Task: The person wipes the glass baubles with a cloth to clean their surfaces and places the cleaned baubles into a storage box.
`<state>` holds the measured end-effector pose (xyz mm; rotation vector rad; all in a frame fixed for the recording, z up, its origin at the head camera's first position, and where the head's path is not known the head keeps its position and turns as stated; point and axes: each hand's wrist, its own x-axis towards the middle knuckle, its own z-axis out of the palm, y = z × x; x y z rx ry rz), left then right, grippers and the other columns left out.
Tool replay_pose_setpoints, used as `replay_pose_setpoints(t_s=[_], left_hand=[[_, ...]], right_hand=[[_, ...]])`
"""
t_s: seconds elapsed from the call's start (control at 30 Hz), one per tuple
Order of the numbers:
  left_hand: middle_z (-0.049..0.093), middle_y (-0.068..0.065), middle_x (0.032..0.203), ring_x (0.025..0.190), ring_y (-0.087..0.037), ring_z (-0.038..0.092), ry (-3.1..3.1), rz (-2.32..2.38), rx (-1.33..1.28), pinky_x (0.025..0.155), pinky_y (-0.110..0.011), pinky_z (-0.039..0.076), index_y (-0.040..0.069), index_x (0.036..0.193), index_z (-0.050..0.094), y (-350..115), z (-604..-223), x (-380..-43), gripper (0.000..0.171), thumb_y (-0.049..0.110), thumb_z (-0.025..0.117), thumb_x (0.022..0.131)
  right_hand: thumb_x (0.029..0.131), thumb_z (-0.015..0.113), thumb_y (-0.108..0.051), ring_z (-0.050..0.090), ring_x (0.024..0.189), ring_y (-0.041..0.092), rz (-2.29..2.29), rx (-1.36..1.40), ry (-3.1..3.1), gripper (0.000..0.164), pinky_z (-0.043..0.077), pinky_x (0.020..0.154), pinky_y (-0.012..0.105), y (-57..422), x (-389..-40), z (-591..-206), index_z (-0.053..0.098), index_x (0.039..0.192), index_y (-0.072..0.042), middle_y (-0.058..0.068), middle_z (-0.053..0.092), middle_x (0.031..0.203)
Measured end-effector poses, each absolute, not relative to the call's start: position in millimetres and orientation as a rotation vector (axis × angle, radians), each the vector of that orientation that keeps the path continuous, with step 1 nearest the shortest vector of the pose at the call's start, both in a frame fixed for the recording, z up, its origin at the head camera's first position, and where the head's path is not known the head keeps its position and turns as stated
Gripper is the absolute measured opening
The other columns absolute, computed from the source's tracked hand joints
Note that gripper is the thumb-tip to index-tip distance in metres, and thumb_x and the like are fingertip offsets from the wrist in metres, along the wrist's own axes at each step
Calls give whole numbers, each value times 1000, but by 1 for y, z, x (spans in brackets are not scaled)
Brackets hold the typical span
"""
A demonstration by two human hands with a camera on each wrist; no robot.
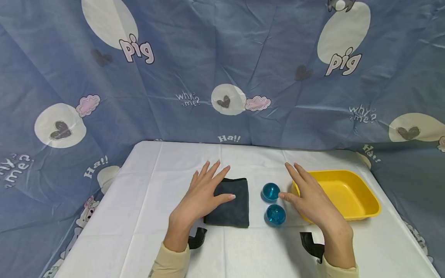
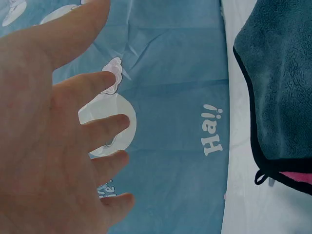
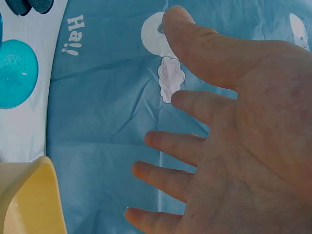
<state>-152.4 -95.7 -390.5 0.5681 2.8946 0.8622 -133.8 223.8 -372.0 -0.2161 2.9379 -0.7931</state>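
My left hand point(image 1: 201, 193) hovers beside and partly over a folded dark grey cloth point(image 1: 233, 208), fingers spread and holding nothing. In the left wrist view the cloth point(image 2: 280, 92) looks fuzzy, with a black edge, a small loop and a bit of pink underside. Two blue translucent bowls point(image 1: 270, 192) point(image 1: 276, 214) stand one behind the other, right of the cloth. My right hand point(image 1: 313, 199), also spread and holding nothing, is between those bowls and a yellow tub point(image 1: 347, 193); it hides the tub's left part. The right wrist view shows one blue bowl point(image 3: 18, 74) and the tub's corner point(image 3: 34, 195).
A white cloth point(image 1: 167, 173) covers the table. Behind it and along both sides hangs a blue printed curtain point(image 1: 194, 69). Black curved wrist mounts point(image 1: 198, 238) point(image 1: 311, 245) jut out below both hands.
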Motion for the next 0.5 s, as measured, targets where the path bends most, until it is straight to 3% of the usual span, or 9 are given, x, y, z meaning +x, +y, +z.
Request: replay_pose_setpoints(t_s=[0.5], left_hand=[[19,3,167,157,-24,2,2858,818,613,124,-61,3,38,156,29,-88,-394,-151,82,56,69,86]], right_hand=[[85,59,-69,21,148,46,-778,-183,2868,92,19,113,74,220,-133,-373,18,160,-34,19,18,165]])
